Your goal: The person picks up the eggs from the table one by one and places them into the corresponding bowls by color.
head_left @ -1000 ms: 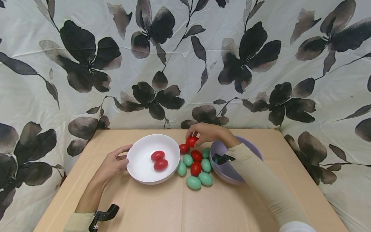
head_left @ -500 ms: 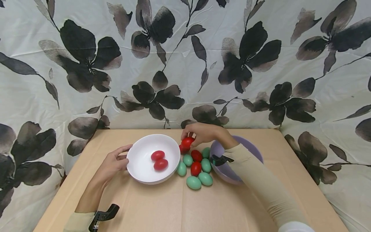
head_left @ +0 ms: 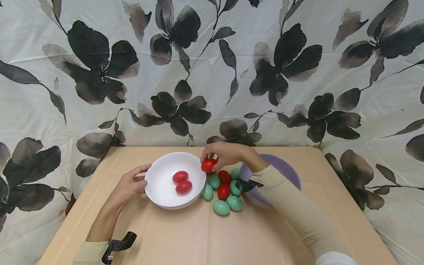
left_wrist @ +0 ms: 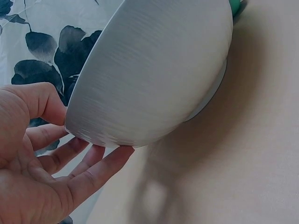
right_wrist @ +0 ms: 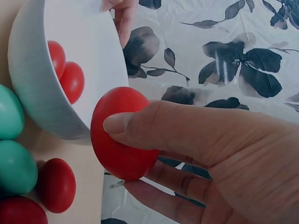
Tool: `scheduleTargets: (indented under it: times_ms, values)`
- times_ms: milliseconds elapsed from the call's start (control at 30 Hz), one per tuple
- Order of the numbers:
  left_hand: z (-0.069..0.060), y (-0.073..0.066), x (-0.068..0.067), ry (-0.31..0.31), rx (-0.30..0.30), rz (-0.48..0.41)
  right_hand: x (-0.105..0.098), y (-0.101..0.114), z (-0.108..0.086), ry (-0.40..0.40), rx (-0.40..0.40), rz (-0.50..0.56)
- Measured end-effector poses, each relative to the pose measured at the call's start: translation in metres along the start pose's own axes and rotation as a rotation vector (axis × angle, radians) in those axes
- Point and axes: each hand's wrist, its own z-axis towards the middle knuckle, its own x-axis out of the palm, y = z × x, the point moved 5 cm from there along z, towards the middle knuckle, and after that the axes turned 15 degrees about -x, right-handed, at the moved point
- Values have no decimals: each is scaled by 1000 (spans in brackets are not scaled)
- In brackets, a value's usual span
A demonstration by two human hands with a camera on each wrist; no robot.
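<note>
In my right hand (head_left: 225,153) I pinch a red egg (head_left: 208,165) between thumb and fingers, off the table at the white bowl's right rim. My left hand (head_left: 130,184) grips the left side of the white bowl (head_left: 157,191). The left wrist view shows that thumb at the rim and fingertips against the outer wall (left_wrist: 154,74). Two red eggs (head_left: 182,182) lie inside the bowl. Beside it on the table sit red eggs (head_left: 223,191) and several green eggs (head_left: 221,208). One more red egg (right_wrist: 56,185) shows near the bowl in the right wrist view.
A purple bowl (head_left: 285,169) stands to the right of the eggs, partly covered by my right forearm. The wooden table (head_left: 179,235) ends at the back against a floral cloth (head_left: 212,121). Each wrist carries a black camera mount (head_left: 120,244).
My right hand has carried the red egg leftward, from above the loose eggs to the white bowl's rim. The left hand and the bowl have stayed in place.
</note>
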Motion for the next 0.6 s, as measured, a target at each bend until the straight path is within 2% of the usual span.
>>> scheduleTargets:
  times_ms: [600]
  values:
    - [2, 0, -2, 5, 0, -8, 11, 7, 17, 20, -10, 43]
